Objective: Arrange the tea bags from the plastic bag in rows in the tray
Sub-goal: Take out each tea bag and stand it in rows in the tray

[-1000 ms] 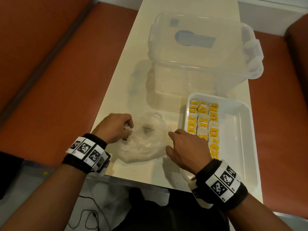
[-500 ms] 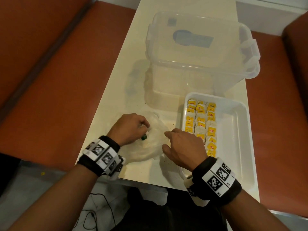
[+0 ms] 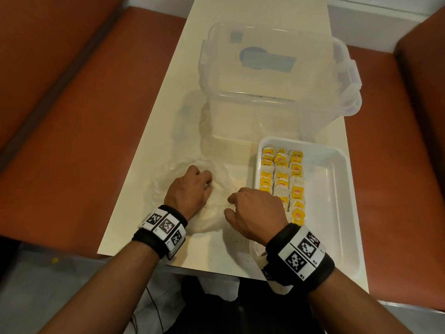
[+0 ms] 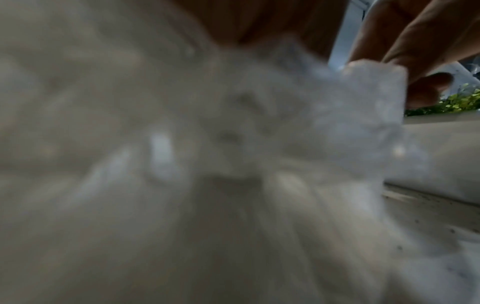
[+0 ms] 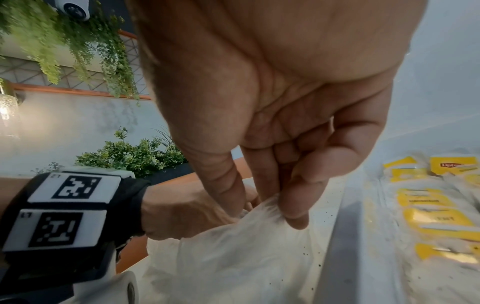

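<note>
A crumpled clear plastic bag point(image 3: 213, 216) lies on the cream table near its front edge. My left hand point(image 3: 207, 183) sits on top of it with curled fingers bunching the plastic. My right hand point(image 3: 228, 206) pinches the bag's right edge between thumb and fingers, which the right wrist view shows plainly point(image 5: 275, 205). The left wrist view is mostly blurred plastic bag point(image 4: 363, 115). I can see no tea bags inside the bag. Right of the hands stands the white tray point(image 3: 325, 201), its left part holding three rows of yellow-tagged tea bags point(image 3: 283, 179), also seen as tea bags point(image 5: 436, 218).
A large clear lidded plastic container point(image 3: 272, 75) stands behind the bag and tray. The narrow cream table point(image 3: 183, 112) has orange bench seats point(image 3: 84, 116) along both sides. The tray's right half is bare white plastic.
My left hand slid right across the bag toward the right hand, bunching the plastic under it. The right hand kept its place at the bag's right edge.
</note>
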